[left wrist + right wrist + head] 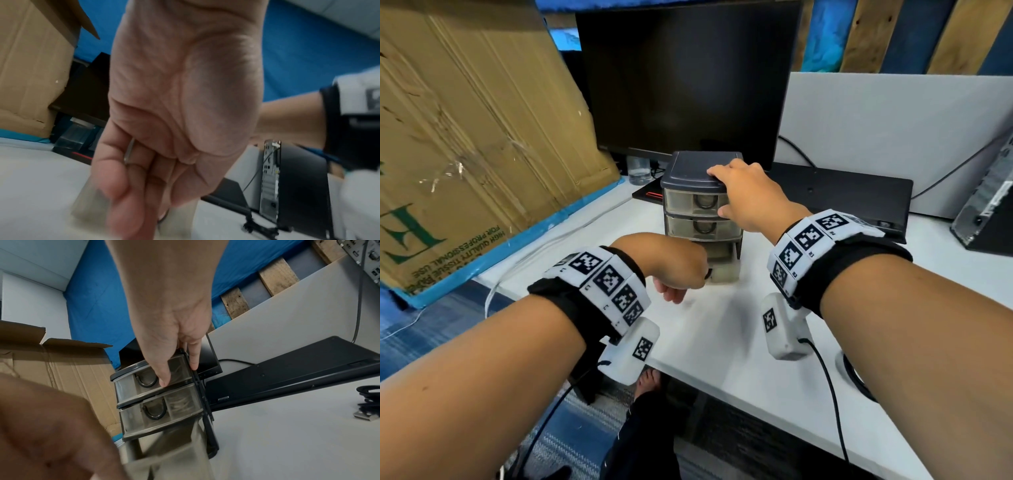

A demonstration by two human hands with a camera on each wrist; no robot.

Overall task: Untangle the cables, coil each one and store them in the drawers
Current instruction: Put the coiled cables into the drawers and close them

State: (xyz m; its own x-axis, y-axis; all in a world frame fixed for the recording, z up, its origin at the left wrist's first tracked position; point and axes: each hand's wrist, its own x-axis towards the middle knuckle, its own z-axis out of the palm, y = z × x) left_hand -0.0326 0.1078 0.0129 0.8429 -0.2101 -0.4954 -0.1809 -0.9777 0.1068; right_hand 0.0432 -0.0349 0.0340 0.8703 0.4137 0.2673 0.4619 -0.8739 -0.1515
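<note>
A small three-drawer unit (697, 171) with a dark grey top stands mid-table. My right hand (736, 192) grips its top right front corner, fingers over the lid and thumb on the top drawer's front (144, 384). The bottom drawer (724, 272) is pulled partly out; my left hand (681, 274) is low in front of it, fingers hooked round its dark handle (163, 217). The upper two drawers are closed. A coiled black cable (369, 395) with a USB plug (363, 416) lies on the table to the right; the head view shows part of it (858, 378) behind my right arm.
A dark monitor (688, 78) stands behind the unit, with a black keyboard (842, 192) propped to its right. A big cardboard box (465, 137) leans on the left, a computer case (989, 202) stands far right, and a thin white cable (493, 291) runs off the table's left edge.
</note>
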